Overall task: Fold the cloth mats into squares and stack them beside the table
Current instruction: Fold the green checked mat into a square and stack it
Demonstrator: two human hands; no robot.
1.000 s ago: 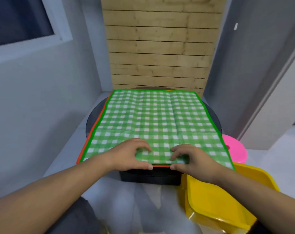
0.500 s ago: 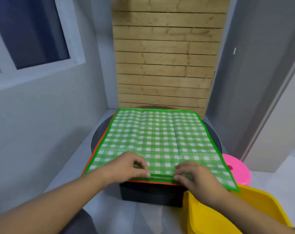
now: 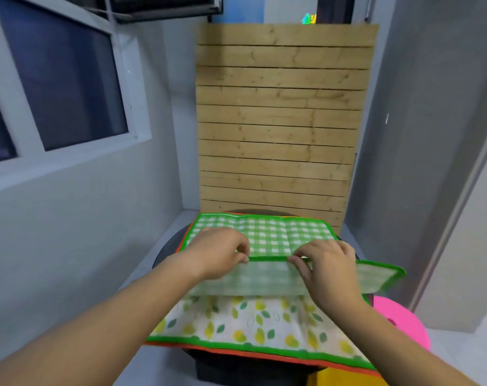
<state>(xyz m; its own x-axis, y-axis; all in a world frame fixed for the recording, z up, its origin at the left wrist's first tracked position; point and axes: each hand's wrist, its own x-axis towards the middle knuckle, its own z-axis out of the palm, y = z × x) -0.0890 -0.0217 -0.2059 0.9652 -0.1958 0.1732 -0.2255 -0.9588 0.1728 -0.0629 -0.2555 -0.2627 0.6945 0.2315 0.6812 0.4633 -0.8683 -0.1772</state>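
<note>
Green mat (image 3: 264, 235): near edge, flat earlier, lifts at lower centre, pinched by left hand (image 3: 217, 252) and right hand (image 3: 328, 263); folding begins, uncovering leaf mat (image 3: 250, 327).

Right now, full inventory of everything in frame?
green-and-white checked cloth mat: 1, green/white, top of pile, near edge raised
white leaf-print cloth mat: 1, white with green border, under checked mat
orange-red cloth edge: 1, orange-red, bottom of pile
dark round table: 1, black, under the pile
pale wooden slatted panel: 1, tan, upright behind table
pink round plastic object: 1, pink, right of table
yellow plastic object: 1, yellow, bottom right
white-framed window: 1, dark panes, left wall
left hand: 1, pinches checked mat's near edge
right hand: 1, pinches same edge
</note>
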